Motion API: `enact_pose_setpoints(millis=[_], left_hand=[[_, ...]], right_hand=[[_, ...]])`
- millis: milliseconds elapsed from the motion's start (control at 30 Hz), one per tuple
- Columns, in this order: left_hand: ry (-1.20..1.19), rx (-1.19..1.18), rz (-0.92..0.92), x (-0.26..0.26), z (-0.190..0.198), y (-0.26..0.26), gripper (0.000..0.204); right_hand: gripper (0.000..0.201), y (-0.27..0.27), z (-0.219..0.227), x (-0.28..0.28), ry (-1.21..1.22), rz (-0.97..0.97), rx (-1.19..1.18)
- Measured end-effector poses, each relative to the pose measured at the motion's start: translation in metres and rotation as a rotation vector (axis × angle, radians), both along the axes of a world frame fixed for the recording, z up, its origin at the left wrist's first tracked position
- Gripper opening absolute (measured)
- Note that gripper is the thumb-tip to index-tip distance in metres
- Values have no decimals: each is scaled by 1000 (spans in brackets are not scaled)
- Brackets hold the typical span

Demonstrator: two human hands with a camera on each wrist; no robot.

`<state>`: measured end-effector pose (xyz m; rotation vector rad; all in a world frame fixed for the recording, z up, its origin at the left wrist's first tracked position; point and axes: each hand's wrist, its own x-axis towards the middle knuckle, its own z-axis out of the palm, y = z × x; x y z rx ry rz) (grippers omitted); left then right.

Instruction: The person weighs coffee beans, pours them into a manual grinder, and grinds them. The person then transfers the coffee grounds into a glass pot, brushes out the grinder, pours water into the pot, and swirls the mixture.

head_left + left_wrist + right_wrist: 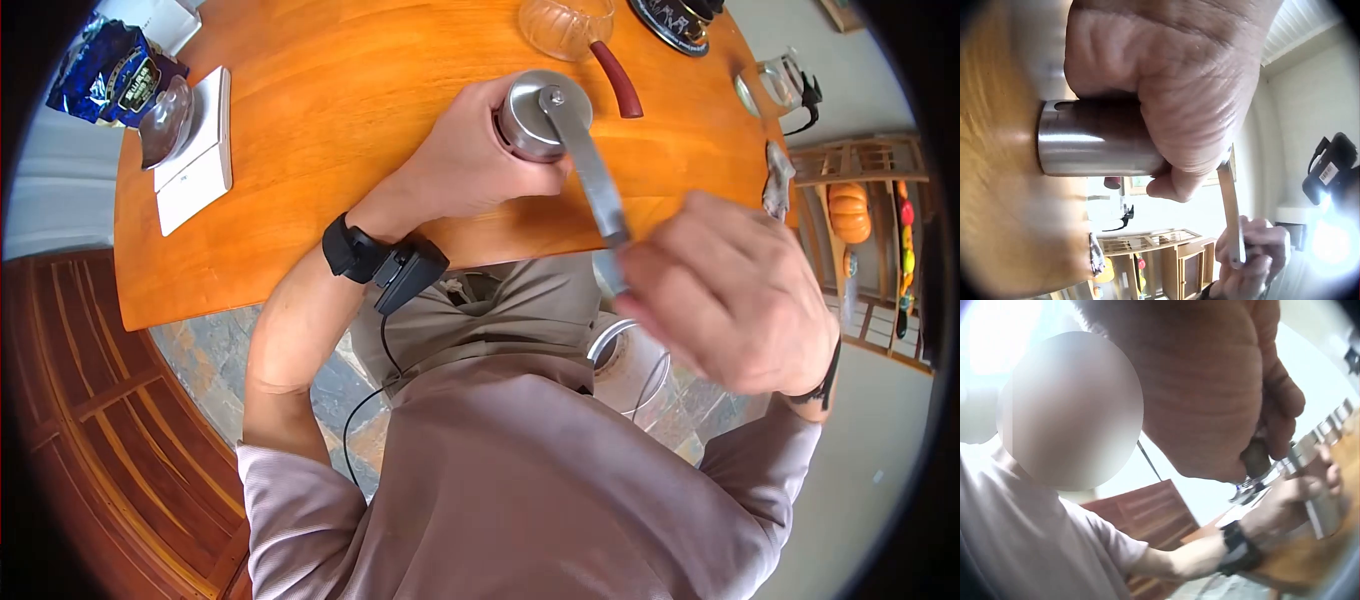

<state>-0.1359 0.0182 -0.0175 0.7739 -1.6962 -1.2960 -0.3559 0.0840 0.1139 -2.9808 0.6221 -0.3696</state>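
Note:
A steel hand coffee grinder (530,125) stands upright on the wooden table, its base on the tabletop in the left wrist view. My left hand (470,160) wraps round the grinder's body, fingers and thumb curled about it. From the lid a flat metal crank arm (588,165) reaches out past the table's front edge. At its outer end my right hand (735,290), slightly blurred, grips the crank, and its fingers hide the knob. Seen from the right wrist, the left hand (1285,509) holds the grinder (1322,515) lower down at the table.
Beyond the grinder is a ribbed glass vessel (550,28) with a dark red handle (617,82). A blue bag (115,80) and a clear dish (168,125) on a white object (195,190) occupy the left. A glass pot (780,85) is far right; a white bucket (635,375) stands below.

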Motion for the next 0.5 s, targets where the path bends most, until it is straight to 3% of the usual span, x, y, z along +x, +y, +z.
enact_pose_setpoints(millis=[33,100,167,200,300,333,367,433,500], left_hand=[[-8,-3,-5,-1,-1,1,22],[-19,9,77,-1,-6,0,35],[-28,-115,114,-1,-11,-2,39],[-28,-118,103,-2,-9,-1,36],[-31,-117,96,0,-2,7,25],[-30,-115,101,2,-1,9,22],[-25,39,37,2,-1,6,22],[-15,-5,65,0,-5,2,22],[-16,23,36,2,-3,1,21]], right_hand=[[15,0,2,11,-8,-5,-3],[19,-12,4,38,3,107,348],[17,-34,-1,68,178,317,172],[17,-50,-7,83,163,307,161],[26,-105,-26,124,-225,534,126],[32,-117,0,122,-82,442,254],[39,-129,27,119,67,348,378],[36,-150,28,124,195,114,301],[34,-160,19,101,13,-10,279]])
